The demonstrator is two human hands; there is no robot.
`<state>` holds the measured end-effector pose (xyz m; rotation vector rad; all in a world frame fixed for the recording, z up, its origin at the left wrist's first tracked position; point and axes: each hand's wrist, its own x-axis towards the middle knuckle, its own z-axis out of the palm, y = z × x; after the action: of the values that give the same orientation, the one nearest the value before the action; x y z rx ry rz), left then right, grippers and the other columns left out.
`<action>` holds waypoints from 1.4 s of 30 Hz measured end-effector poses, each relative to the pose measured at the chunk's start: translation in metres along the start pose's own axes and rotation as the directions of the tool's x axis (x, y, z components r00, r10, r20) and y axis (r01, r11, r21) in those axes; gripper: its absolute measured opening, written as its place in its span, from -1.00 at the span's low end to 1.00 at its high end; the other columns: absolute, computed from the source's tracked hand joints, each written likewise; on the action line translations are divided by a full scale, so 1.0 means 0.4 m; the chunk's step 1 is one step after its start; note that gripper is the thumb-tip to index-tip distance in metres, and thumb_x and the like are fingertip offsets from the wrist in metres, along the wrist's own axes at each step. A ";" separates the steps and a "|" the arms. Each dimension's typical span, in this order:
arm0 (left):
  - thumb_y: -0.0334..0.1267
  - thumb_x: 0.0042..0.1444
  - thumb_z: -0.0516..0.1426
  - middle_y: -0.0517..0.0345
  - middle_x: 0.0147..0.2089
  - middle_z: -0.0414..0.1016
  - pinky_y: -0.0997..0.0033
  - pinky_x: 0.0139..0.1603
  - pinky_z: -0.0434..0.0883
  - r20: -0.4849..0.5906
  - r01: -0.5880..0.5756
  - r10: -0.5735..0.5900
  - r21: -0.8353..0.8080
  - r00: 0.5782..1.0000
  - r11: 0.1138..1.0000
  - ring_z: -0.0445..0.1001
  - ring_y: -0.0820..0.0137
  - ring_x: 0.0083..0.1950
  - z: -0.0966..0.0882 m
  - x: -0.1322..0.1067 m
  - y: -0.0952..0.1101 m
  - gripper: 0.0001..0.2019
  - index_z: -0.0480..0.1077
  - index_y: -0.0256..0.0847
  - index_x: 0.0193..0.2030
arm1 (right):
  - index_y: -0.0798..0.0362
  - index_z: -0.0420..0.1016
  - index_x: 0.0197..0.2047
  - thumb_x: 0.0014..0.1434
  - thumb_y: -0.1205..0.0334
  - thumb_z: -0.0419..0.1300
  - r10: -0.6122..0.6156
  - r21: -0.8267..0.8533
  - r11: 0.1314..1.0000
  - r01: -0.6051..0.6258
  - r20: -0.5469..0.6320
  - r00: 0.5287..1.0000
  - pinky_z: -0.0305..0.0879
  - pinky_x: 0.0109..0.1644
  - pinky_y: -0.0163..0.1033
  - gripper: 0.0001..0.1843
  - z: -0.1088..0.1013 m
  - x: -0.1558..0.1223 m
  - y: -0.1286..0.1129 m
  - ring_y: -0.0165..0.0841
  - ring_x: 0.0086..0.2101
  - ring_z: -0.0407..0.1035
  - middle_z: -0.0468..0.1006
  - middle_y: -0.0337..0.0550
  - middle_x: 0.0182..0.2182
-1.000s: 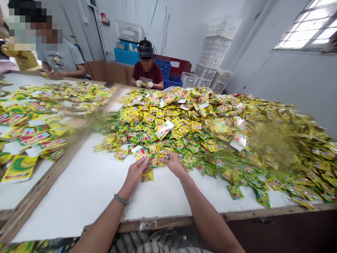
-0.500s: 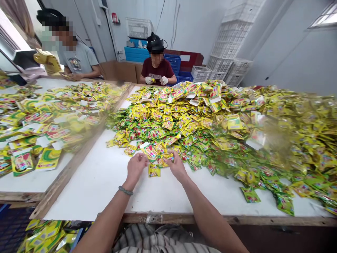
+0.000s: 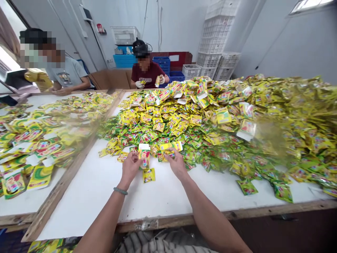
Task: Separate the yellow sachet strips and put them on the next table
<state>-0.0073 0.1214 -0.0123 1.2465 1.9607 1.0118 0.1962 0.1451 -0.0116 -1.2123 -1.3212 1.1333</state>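
Observation:
My left hand (image 3: 131,167) grips a small printed carton (image 3: 144,158) between thumb and fingers; the carton stands upright with its white top end facing up. Just below it, a yellow sachet (image 3: 149,175) lies flat on the white tabletop (image 3: 92,189). My right hand (image 3: 176,164) has its thumb and fingers curled together at the near edge of the sachet pile (image 3: 168,130). A yellow carton (image 3: 171,146) lies right at those fingertips, with yellow sachets beside the thumb. Which of these the right fingers pinch, I cannot make out.
A wooden divider (image 3: 76,168) separates a left section with many flat cartons (image 3: 39,177). Loose green sachets (image 3: 247,187) lie to the right. Across the table sits a gloved person (image 3: 147,72), another person (image 3: 65,75) at far left. White crates (image 3: 217,38) are stacked behind.
My left hand has taken hold of the carton and raised it upright. The yellow carton at my right fingertips is turned more level. The view has shifted, and the gloved person's hands are farther apart.

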 end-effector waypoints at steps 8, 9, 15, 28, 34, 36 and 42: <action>0.03 -0.20 0.33 0.08 -0.31 0.57 0.39 -0.27 0.45 0.217 0.046 0.051 -0.418 0.975 0.907 0.51 0.36 -0.33 -0.008 -0.091 0.007 -0.54 0.44 -0.27 -0.24 | 0.04 0.43 -0.17 0.07 0.08 0.17 0.019 -0.153 0.988 -0.002 0.113 0.993 0.21 -0.38 -0.31 -0.72 -0.001 -0.002 -0.013 -0.40 -0.51 0.25 0.43 -0.29 -0.49; 0.04 -0.22 0.34 0.08 -0.32 0.56 0.39 -0.27 0.45 0.202 0.052 0.038 -0.425 0.979 0.903 0.51 0.36 -0.33 -0.002 -0.095 0.008 -0.53 0.44 -0.28 -0.26 | 0.04 0.44 -0.18 0.08 0.09 0.17 0.026 -0.192 0.981 0.003 0.146 0.989 0.19 -0.38 -0.31 -0.73 -0.005 -0.003 -0.014 -0.41 -0.51 0.24 0.42 -0.30 -0.51; -0.01 -0.19 0.34 0.12 -0.32 0.57 0.43 -0.28 0.45 0.193 0.032 0.057 -0.431 0.979 0.902 0.51 0.39 -0.33 0.013 -0.112 0.000 -0.59 0.47 -0.27 -0.27 | 0.04 0.49 -0.21 0.05 0.18 0.21 0.024 -0.240 0.970 0.045 0.276 0.961 0.25 -0.18 -0.26 -0.79 -0.031 0.000 -0.020 -0.32 -0.29 0.38 0.52 -0.24 -0.34; -0.09 -0.32 0.42 0.13 -0.42 0.60 0.43 -0.34 0.46 0.393 0.254 -0.039 -0.512 0.919 0.820 0.52 0.39 -0.42 0.019 -0.123 0.024 -0.59 0.52 -0.28 -0.33 | 0.05 0.54 -0.32 0.00 0.34 0.28 -0.097 -0.221 0.955 0.198 0.396 0.913 0.27 -0.09 -0.25 -0.89 0.004 -0.023 -0.014 -0.33 -0.22 0.41 0.54 -0.19 -0.30; -0.10 -0.35 0.43 0.11 -0.39 0.61 0.41 -0.29 0.47 0.392 0.267 -0.048 -0.527 0.919 0.807 0.54 0.37 -0.39 0.016 -0.116 0.027 -0.58 0.52 -0.28 -0.33 | 0.05 0.50 -0.17 0.05 0.22 0.24 -0.111 -0.071 0.987 0.142 0.335 0.936 0.30 -0.12 -0.26 -0.76 -0.006 -0.025 -0.026 -0.35 -0.24 0.41 0.53 -0.19 -0.28; -0.10 -0.38 0.44 0.12 -0.41 0.60 0.41 -0.30 0.46 0.386 0.271 -0.055 -0.533 0.921 0.801 0.53 0.38 -0.40 0.016 -0.114 0.031 -0.57 0.52 -0.29 -0.34 | 0.07 0.49 -0.31 0.02 0.23 0.24 -0.086 -0.064 0.992 0.110 0.298 0.951 0.30 -0.25 -0.30 -0.86 -0.001 -0.028 -0.028 -0.38 -0.37 0.39 0.52 -0.24 -0.43; -0.11 -0.31 0.42 0.11 -0.41 0.61 0.46 -0.34 0.44 0.425 0.315 -0.069 -0.541 0.902 0.780 0.52 0.41 -0.43 0.002 -0.109 0.038 -0.59 0.52 -0.31 -0.32 | 0.04 0.44 -0.30 -0.05 0.26 0.26 -0.009 0.077 0.997 -0.021 0.375 0.927 0.31 -0.28 -0.28 -0.82 0.021 -0.041 -0.023 -0.37 -0.41 0.44 0.55 -0.26 -0.47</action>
<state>0.0169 0.0856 0.0040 0.7778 1.2754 1.0673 0.1873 0.1281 -0.0042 -0.9701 -1.5387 1.4608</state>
